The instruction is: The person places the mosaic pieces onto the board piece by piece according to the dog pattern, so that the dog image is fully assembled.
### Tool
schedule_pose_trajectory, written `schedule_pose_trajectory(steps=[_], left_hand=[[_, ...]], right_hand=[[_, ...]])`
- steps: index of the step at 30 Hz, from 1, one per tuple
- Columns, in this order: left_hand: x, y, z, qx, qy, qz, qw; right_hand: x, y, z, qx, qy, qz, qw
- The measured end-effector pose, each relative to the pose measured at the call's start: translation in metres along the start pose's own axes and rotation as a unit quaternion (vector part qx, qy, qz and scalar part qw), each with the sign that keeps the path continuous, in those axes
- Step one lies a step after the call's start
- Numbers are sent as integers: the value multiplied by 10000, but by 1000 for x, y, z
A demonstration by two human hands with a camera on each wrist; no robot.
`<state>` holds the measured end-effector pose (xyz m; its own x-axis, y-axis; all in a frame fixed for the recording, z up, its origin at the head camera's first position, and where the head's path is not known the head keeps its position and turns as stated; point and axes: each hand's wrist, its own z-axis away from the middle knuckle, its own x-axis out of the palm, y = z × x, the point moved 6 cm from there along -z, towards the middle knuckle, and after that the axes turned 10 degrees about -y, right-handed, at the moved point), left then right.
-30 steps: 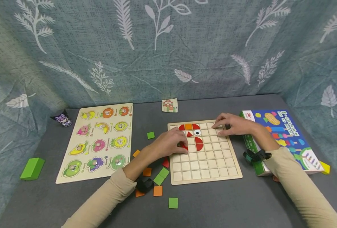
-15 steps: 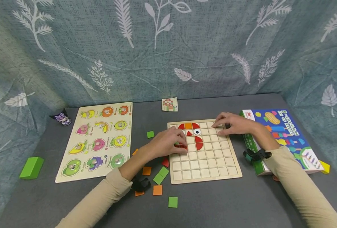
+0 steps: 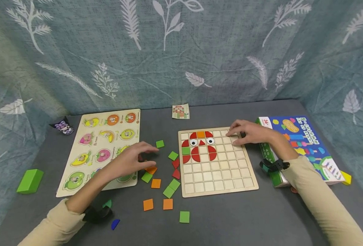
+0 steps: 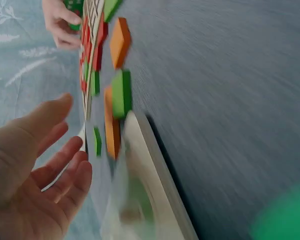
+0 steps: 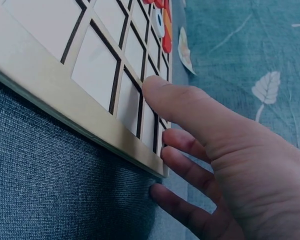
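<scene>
My left hand (image 3: 132,159) hovers over the right edge of the wooden fruit puzzle (image 3: 58,186), beside an orange square tile (image 3: 151,169). Its fingers are spread and hold nothing, as the left wrist view (image 4: 45,165) confirms. My right hand (image 3: 250,132) rests at the upper right of the wooden grid board (image 3: 219,194), its thumb on the grid (image 5: 110,65) in the right wrist view and its fingers at the edge. Red curved pieces (image 3: 212,153), two eye tiles (image 3: 210,141), a red triangle (image 3: 201,142), an orange square (image 3: 200,134) and a green square (image 3: 185,151) sit in the board's upper left.
Loose green tiles (image 3: 184,217), orange tiles (image 3: 167,204) and red pieces (image 3: 176,174) lie left of and below the grid board. A pattern card (image 3: 180,111) lies behind it. A game box (image 3: 301,150) stands right; a green block (image 3: 30,181) and small figurine (image 3: 63,127) are left.
My left hand has left the grid board and moved left to the loose tiles, its fingers opening. A green square now shows in the board's left column. The right hand stays in place.
</scene>
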<state>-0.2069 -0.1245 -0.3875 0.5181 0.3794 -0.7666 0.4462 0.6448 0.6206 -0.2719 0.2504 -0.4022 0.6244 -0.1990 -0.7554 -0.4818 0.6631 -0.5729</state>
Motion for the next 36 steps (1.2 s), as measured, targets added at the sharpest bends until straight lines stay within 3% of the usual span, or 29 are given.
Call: schedule_pose_trajectory(steps=[4, 9, 15, 36], left_hand=[[-4, -9, 21, -37, 23, -145, 9999], [0, -16, 31, -11, 12, -119, 9999], [3, -17, 30, 46, 136, -297, 9995], [6, -20, 21, 69, -142, -283, 9995]], right_hand=[[-2, 0, 1, -35, 42, 5, 10000], [0, 0, 2, -81, 22, -17, 10000], [1, -1, 2, -104, 6, -44, 9999], [0, -3, 0, -80, 10, 12, 10000]])
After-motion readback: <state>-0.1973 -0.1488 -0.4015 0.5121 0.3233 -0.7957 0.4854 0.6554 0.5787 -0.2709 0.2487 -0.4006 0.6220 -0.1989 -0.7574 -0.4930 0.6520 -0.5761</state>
